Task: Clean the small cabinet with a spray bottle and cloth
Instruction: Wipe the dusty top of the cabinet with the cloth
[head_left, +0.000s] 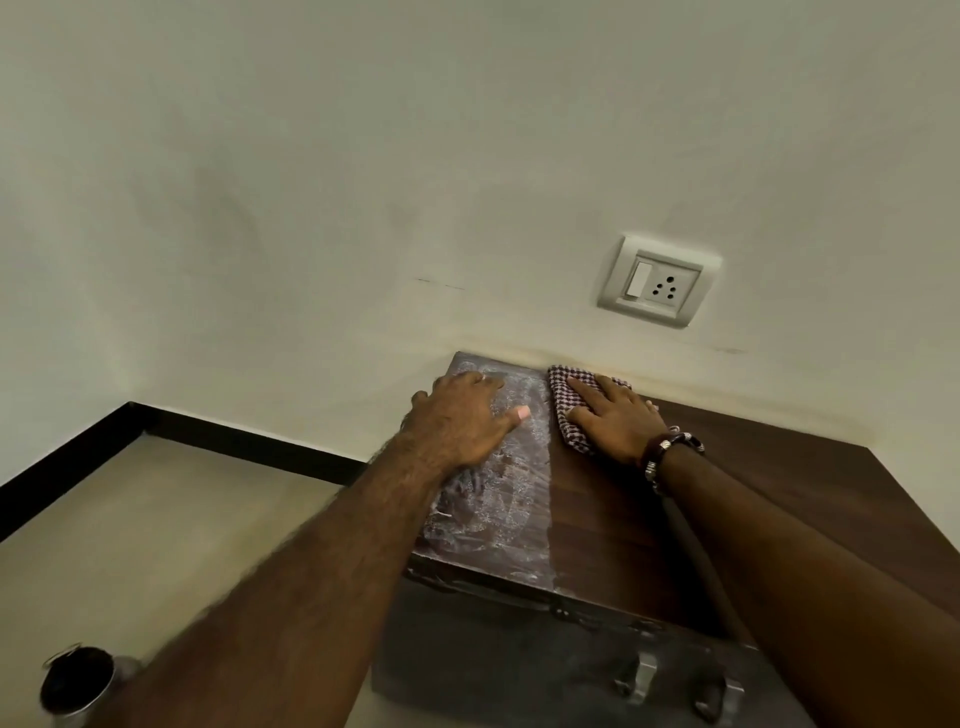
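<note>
Cloth (570, 410) sits at the cabinet's (623, 525) back edge under my flat, unclenched right hand (610, 426); left hand (462, 423) rests loose on the streaky side. I'd wipe with firm, overlapping strokes.

Maroon-and-white checked cloth (569, 402), dark brown cabinet (623, 519) top with whitish smears, cream wall (363, 182).

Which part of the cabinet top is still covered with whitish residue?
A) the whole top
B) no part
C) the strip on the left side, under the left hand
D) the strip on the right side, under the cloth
C: the whitish film lies on the left strip of the cabinet top, where the left hand rests; the right hand presses the checked cloth on the clean dark part.
</note>
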